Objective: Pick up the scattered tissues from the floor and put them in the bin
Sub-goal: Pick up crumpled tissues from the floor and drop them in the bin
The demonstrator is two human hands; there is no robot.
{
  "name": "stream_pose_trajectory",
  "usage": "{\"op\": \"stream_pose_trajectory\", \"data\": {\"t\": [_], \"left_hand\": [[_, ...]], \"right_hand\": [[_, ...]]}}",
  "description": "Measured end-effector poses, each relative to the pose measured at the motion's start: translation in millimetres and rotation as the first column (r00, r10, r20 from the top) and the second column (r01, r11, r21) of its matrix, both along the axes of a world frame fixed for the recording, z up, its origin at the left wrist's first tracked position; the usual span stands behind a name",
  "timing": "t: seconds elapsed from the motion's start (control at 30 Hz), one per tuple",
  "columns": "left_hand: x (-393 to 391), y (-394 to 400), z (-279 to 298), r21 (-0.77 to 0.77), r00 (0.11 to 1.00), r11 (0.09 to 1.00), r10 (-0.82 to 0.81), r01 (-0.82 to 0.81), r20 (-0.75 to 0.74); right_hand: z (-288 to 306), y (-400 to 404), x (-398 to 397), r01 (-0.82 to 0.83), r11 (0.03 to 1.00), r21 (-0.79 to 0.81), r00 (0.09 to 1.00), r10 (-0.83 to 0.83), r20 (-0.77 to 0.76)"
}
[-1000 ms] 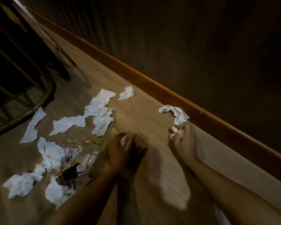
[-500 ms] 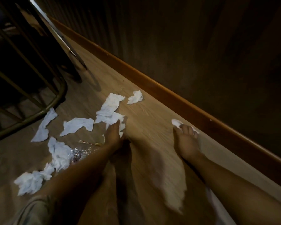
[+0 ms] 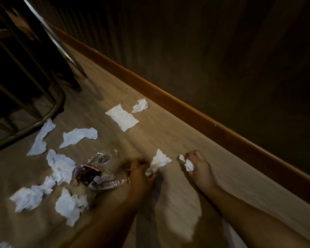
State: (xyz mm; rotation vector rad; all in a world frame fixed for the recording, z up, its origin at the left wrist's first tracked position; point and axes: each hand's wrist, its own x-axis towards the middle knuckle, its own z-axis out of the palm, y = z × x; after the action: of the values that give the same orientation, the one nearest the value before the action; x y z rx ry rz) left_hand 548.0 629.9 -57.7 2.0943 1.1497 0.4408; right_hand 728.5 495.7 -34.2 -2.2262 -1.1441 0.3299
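Two crumpled white tissues pinched in left hand and right hand; many left beside wooden skirting board; bin unseen.

The floor is pale wood-grain, smooth and matt. Along its far edge the skirting board is orange-brown wood with a soft sheen. On the floor lie soft, crumpled paper tissues and a glossy clear plastic wrapper.

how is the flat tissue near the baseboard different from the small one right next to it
The flat tissue lies spread open as a rough rectangle; the small tissue is crumpled into a wad. The flat tissue covers more floor, and the small tissue lies nearer the baseboard. Both are white, on the floor, untouched.
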Motion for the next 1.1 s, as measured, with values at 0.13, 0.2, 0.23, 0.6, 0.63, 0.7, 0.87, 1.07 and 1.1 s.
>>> {"op": "stream_pose_trajectory", "data": {"t": [0.13,0.2,0.23,0.6,0.63,0.7,0.87,1.07,1.1], "left_hand": [[5,-12,30,-0.18,0.982,0.984,0.042,-0.008,0.186],[10,-17,50,-0.234,0.971,0.972,0.081,-0.026,0.225],[14,-19,60,-0.261,0.966,0.965,0.104,-0.041,0.235],[66,-78,172,-0.468,0.912,0.876,0.096,0.113,0.399],[73,-87,181,-0.404,0.915,0.907,0.059,0.118,0.4],[89,-104,195,-0.279,0.908,0.951,-0.007,0.136,0.419],[120,-167,219,-0.214,0.787,0.913,-0.162,0.349,0.595],[159,-257,247,-0.079,0.625,0.766,-0.456,0.638,0.634],[165,-273,251,-0.042,0.598,0.751,-0.49,0.659,0.634]], "right_hand": [[27,-10,-8,0.071,0.997,0.014,0.977,-0.066,-0.202],[41,-11,-13,0.07,0.997,0.037,0.976,-0.061,-0.207],[48,-12,-16,0.082,0.995,0.058,0.979,-0.07,-0.192],[160,-70,-10,0.264,0.934,0.242,0.965,-0.256,-0.062],[169,-82,-7,0.291,0.916,0.276,0.956,-0.29,-0.044],[187,-109,-3,0.334,0.886,0.323,0.936,-0.352,-0.004],[223,-184,7,0.465,0.767,0.442,0.84,-0.54,0.055],[260,-279,8,0.5,0.586,0.638,0.724,-0.687,0.064],[266,-295,7,0.503,0.567,0.652,0.695,-0.714,0.085]]}}
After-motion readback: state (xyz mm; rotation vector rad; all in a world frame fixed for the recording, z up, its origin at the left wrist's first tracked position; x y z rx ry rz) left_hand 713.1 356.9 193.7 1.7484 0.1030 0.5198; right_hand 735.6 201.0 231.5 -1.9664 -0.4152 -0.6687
